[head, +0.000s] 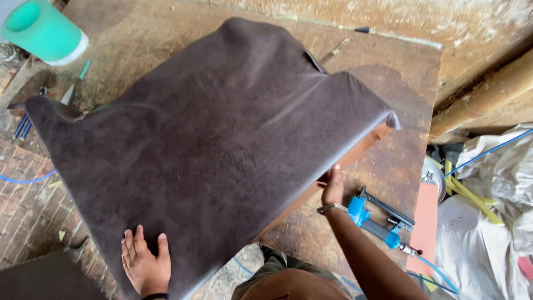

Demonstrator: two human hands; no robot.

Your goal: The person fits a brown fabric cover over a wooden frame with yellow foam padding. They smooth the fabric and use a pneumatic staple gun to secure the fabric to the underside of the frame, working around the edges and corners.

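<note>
A: Report the position of the main workpiece.

B: A large sheet of dark brown suede-like material (216, 144) lies draped over the wooden counter (400, 83). It covers most of the counter's surface. Its near edge hangs past the counter's near edge, and an orange-brown underside shows along its right edge.

A: State of the left hand?

B: The left hand (145, 265) lies flat, palm down, fingers spread, pressed on the near lower edge of the sheet. It grips nothing.

A: State of the right hand?

B: The right hand (333, 188) is at the right edge of the sheet, fingers curled on the edge where the underside shows. Whether it pinches the edge or only presses against it cannot be told. A metal bangle (331, 208) sits on that wrist.

A: Adjacent equipment?

B: A blue pneumatic stapler (380, 219) lies on the counter just beside the right forearm, with a thin blue hose (438, 272) running from its rear. A green plastic cup (44, 30) stands at the far left corner. A green-handled tool (75, 86) lies near the cup, partly under the sheet's left edge. White bags (494, 222) lie to the right, off the counter.
</note>
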